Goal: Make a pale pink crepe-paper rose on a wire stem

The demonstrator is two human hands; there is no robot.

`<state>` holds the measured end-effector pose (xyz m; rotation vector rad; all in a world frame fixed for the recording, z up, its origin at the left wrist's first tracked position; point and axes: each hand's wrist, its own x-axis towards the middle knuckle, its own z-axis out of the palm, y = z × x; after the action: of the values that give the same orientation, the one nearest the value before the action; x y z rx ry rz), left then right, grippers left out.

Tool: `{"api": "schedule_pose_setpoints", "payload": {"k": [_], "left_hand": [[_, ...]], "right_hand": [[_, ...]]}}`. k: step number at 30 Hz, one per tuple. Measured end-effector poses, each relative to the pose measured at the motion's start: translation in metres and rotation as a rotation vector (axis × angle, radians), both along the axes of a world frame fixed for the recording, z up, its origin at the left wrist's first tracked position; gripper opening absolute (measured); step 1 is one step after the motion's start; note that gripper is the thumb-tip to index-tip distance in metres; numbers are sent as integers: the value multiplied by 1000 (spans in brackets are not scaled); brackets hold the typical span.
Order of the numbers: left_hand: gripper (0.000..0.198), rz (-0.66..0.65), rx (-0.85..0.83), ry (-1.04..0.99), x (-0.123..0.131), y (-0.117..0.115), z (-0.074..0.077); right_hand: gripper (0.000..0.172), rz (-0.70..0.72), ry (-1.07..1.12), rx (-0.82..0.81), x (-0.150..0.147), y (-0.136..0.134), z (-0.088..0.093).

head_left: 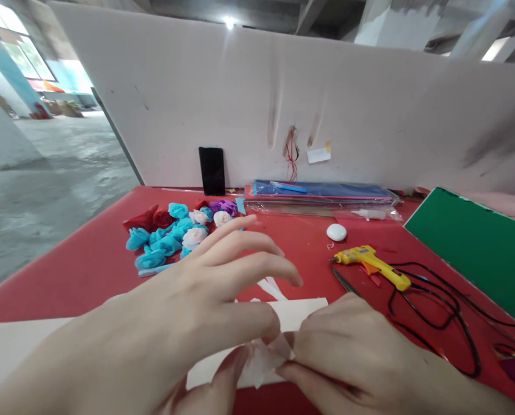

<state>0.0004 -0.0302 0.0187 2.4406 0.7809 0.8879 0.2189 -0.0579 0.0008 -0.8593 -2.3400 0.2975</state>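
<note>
Both my hands meet low in the middle of the view over a red table [80, 271]. My left hand [197, 300] and my right hand [352, 346] pinch the same small crumpled piece of pale pink paper [266, 360] between thumbs and fingers. The upper fingers of my left hand are spread out. Under the hands lies a white paper sheet [303, 311], with thin white paper strips [272, 286] beside it.
A heap of blue, white, red and purple paper roses [175, 233] lies at the left. A yellow glue gun [372, 262] with a black cord [439, 314], a white round object [336, 231], a packet of coloured sheets [322, 191], a green sheet [477, 248] and a black phone [211, 170] leaning on the partition.
</note>
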Motion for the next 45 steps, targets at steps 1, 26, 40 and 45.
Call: {"api": "schedule_pose_setpoints", "payload": {"k": [1,26,40,45], "left_hand": [[34,-99,36,47,-3,5,1],[15,-374,-387,-196,-5,15,-11],[9,-497,-526,-160,-8,7,-6],[23,-353,-560,-169,-5,1,-10]], "right_hand": [[40,6,-11,11,0,0,0],[53,170,-24,14,7,1,1],[40,332,-96,-16,11,14,-7],[46,355,-88,-18,10,15,-20]]}}
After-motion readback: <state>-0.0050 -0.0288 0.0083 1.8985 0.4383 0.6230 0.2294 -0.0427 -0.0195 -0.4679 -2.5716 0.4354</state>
